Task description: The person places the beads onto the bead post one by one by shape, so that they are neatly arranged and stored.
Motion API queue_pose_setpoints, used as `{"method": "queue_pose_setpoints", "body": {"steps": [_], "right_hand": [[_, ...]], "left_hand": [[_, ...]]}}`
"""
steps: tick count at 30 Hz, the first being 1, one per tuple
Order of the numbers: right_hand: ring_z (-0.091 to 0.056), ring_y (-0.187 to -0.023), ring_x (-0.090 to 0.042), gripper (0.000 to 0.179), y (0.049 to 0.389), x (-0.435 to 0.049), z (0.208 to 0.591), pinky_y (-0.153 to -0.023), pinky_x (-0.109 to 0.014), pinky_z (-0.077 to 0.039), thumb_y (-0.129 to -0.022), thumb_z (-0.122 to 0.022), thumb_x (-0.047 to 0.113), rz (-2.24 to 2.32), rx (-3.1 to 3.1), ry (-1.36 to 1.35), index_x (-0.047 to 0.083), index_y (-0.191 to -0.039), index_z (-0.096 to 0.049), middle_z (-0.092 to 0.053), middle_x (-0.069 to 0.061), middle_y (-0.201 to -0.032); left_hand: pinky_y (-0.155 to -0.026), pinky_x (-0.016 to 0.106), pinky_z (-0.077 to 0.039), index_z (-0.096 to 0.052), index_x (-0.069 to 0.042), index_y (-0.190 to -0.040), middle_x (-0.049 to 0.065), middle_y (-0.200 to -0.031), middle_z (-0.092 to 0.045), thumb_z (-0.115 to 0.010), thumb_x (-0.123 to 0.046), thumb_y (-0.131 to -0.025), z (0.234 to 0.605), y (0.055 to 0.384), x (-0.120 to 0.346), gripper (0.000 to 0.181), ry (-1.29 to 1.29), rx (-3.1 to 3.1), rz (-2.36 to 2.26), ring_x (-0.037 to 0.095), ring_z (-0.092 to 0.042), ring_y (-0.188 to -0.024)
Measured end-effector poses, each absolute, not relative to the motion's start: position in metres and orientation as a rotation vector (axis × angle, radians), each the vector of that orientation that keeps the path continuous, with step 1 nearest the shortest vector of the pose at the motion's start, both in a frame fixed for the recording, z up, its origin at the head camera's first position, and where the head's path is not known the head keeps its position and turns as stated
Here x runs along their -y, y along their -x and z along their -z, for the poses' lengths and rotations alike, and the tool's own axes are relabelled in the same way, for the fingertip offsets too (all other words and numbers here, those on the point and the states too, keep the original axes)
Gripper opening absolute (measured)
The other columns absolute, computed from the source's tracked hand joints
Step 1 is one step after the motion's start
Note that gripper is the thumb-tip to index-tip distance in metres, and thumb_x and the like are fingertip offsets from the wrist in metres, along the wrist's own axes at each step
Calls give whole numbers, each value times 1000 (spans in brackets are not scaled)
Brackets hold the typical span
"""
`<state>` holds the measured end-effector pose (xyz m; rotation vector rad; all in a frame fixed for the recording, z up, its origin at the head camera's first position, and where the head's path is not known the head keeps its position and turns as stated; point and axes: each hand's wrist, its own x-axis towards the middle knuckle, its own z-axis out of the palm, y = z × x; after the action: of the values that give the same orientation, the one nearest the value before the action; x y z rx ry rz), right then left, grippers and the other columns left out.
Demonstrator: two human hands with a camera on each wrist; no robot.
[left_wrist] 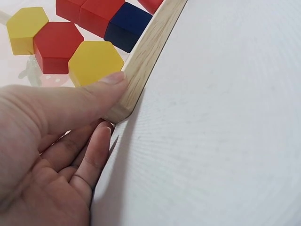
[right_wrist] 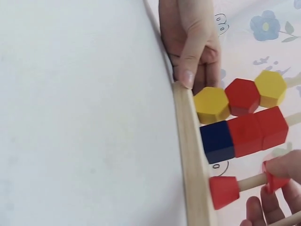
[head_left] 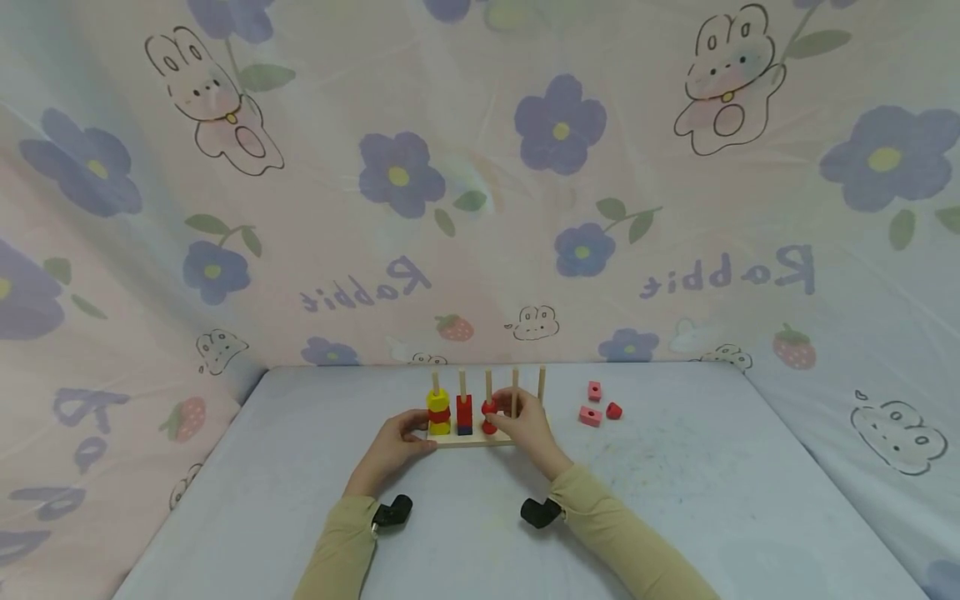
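Note:
A wooden peg stacker (head_left: 472, 444) stands on the table, its upright pegs in a row. My left hand (head_left: 397, 442) grips the base's left corner, thumb (left_wrist: 101, 96) along the front edge and fingers at the end. The leftmost peg carries a red hexagon block (left_wrist: 57, 47) between two yellow ones. On the second peg, two red blocks (right_wrist: 256, 132) sit above a navy block (right_wrist: 217, 142). A red tapered block (right_wrist: 224, 192) rests at the bottom of the third peg. Higher on that peg, my right hand (head_left: 528, 423) pinches another red block (right_wrist: 275, 180) between thumb and fingers.
Right of the stacker lie two pink blocks with holes (head_left: 590, 417) and a small red block (head_left: 614, 410). Two more pegs (head_left: 542, 383) rise by the right hand. Behind the white table (head_left: 675, 517) hangs a cloth (head_left: 480, 225) printed with flowers and rabbits.

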<state>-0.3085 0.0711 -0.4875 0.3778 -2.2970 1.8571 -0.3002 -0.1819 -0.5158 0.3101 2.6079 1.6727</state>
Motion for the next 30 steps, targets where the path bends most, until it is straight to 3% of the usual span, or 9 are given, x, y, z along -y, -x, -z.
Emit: {"method": "queue_pose_setpoints", "body": {"steps": [14, 17, 21, 24, 30], "right_hand": [[-60, -94, -25, 27, 307, -71, 500, -77, -24, -48, -77, -73, -6, -1865, 2302, -361, -1, -101, -62, -65, -11, -97], [-59, -96, -32, 27, 297, -71, 486, -80, -32, -49, -77, -70, -9, -1868, 2302, -396, -6, -102, -61, -64, -19, -99], [-58, -95, -32, 26, 297, -72, 488, -83, -40, -49, -78, -70, -8, -1838, 2335, -382, -5, -103, -61, -63, -17, -99], [-59, -94, -25, 26, 306, -73, 504, -82, -36, -50, -78, -70, -5, -1804, 2352, -354, 0, -103, -62, -64, -10, -99], [-62, -99, -34, 28, 303, -78, 507, -86, -43, -50, -78, -66, -10, -1834, 2275, -427, -5, -105, -62, -65, -19, -105]], "left_hand": [[-80, 34, -50, -60, -11, -127, 6, -115, -62, -79, -10, -78, 511, 299, 179, 53, -267, -2622, -1671, 19, -59, -83], [-80, 34, -50, -60, -12, -127, 6, -115, -62, -79, -11, -78, 512, 300, 179, 53, -264, -2636, -1668, 19, -58, -84], [-82, 36, -50, -59, -12, -127, 6, -116, -62, -79, -12, -78, 513, 300, 180, 53, -271, -2635, -1658, 19, -58, -84], [-81, 35, -50, -59, -11, -128, 6, -117, -62, -79, -12, -79, 514, 299, 181, 53, -278, -2623, -1655, 19, -58, -84], [-79, 34, -50, -59, -9, -128, 7, -116, -62, -78, -9, -79, 513, 298, 180, 52, -292, -2612, -1676, 20, -59, -82]]}}
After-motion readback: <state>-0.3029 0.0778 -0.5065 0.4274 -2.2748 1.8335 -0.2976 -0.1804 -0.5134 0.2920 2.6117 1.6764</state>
